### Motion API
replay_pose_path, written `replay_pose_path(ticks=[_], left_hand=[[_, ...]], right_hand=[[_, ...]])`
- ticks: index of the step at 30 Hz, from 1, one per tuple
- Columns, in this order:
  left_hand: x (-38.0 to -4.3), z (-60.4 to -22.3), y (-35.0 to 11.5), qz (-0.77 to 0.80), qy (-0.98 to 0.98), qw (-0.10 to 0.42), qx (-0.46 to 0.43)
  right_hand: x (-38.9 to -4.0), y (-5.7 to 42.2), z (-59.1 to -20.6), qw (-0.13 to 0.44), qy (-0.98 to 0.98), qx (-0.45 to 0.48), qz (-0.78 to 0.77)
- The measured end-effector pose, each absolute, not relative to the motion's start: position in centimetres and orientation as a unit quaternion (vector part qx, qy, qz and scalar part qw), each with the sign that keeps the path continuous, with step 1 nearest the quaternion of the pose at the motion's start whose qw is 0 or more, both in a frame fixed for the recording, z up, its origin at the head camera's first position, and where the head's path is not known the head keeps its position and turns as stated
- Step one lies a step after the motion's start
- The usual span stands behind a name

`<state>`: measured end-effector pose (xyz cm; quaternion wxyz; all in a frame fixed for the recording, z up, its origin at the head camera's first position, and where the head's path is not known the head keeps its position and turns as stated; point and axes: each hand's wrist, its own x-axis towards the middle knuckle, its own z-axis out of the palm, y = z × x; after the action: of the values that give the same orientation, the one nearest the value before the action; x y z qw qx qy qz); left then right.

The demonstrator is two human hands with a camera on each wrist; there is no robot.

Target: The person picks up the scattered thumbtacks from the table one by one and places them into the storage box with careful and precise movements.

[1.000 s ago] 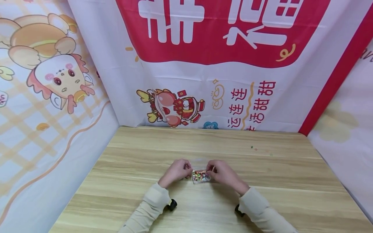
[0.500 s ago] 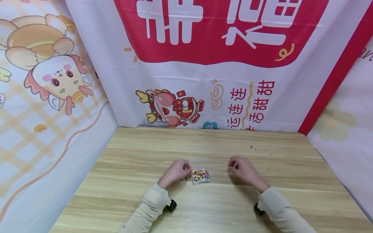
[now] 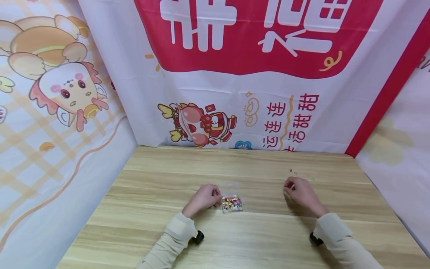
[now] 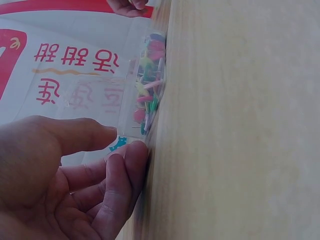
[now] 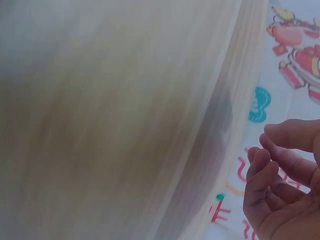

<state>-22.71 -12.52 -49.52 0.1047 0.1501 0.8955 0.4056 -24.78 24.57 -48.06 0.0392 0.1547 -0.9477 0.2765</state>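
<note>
A small clear plastic box (image 3: 231, 204) of coloured tacks lies mid-table, its transparent lid (image 3: 230, 186) raised at the back. My left hand (image 3: 205, 195) is at the box's left side. In the left wrist view, the left thumb and forefinger pinch the end of the box, and the tacks (image 4: 148, 90) show through its wall. Well to the right, my right hand (image 3: 302, 192) hovers over the table with its fingers loosely bent. The right wrist view shows a gap between thumb (image 5: 290, 132) and fingers, with nothing visible in it.
Beyond the right hand, a small green piece (image 3: 290, 170) and a reddish one (image 3: 295, 173) lie on the wooden table (image 3: 151, 179), with a faint pale one nearby. A printed cloth (image 3: 141, 93) hangs at the table's back edge.
My right hand has left the box and moved right, towards the small pieces. My left hand and the box have stayed in place.
</note>
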Motion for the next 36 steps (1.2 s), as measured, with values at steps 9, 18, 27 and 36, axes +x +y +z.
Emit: replay_pose_path(ticks=[9,18,27,36], left_hand=[[-22.7,-49.2,-12.3,0.400,0.898,0.107,0.151],[-22.7,-49.1,-12.3,0.398,0.900,0.110,0.144],[-22.6,-49.2,-12.4,0.399,0.899,0.111,0.143],[-22.6,-49.1,-12.4,0.401,0.898,0.113,0.138]], right_hand=[[-27.0,29.7,-47.4,0.059,-0.958,0.112,0.257],[-28.7,33.1,-47.6,0.071,-0.963,0.109,0.238],[-30.1,34.2,-48.0,0.066,-0.969,0.114,0.210],[-30.8,34.4,-48.1,0.054,-0.975,0.103,0.187]])
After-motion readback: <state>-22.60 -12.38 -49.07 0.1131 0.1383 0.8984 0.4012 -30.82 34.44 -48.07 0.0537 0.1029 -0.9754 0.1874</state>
